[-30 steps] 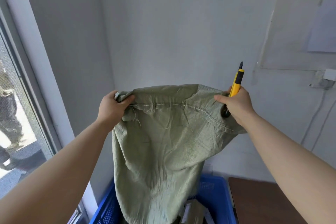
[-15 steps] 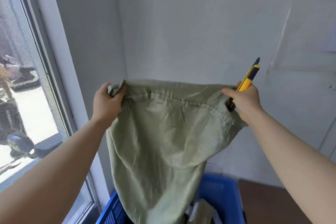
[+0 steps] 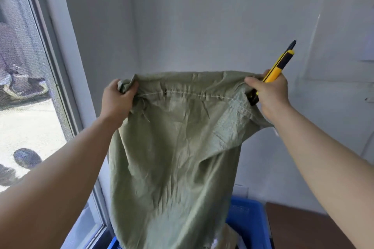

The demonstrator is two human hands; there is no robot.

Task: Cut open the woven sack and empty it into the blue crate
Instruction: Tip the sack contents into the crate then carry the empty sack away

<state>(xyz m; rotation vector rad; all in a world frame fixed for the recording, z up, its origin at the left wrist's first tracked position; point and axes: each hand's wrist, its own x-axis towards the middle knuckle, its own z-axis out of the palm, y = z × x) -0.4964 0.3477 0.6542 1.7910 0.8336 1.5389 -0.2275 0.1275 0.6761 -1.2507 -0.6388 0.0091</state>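
Observation:
A pale green woven sack (image 3: 176, 147) hangs upside down, its stitched seam along the top, and drapes down into the blue crate (image 3: 250, 220) at the bottom. My left hand (image 3: 117, 99) grips the sack's upper left corner. My right hand (image 3: 269, 95) pinches the upper right corner and also holds a yellow and black utility knife (image 3: 278, 66), which points up and to the right. The sack's lower end and most of the crate's inside are hidden by the cloth; a bit of brownish content shows at the crate's bottom.
A window (image 3: 24, 87) with a white frame runs down the left side. A plain white wall stands close behind the sack. A brown surface (image 3: 299, 226) lies to the right of the crate.
The view has swung right and the sack now sits higher and more stretched between my hands. The knife tilts further to the right. Both grips are unchanged.

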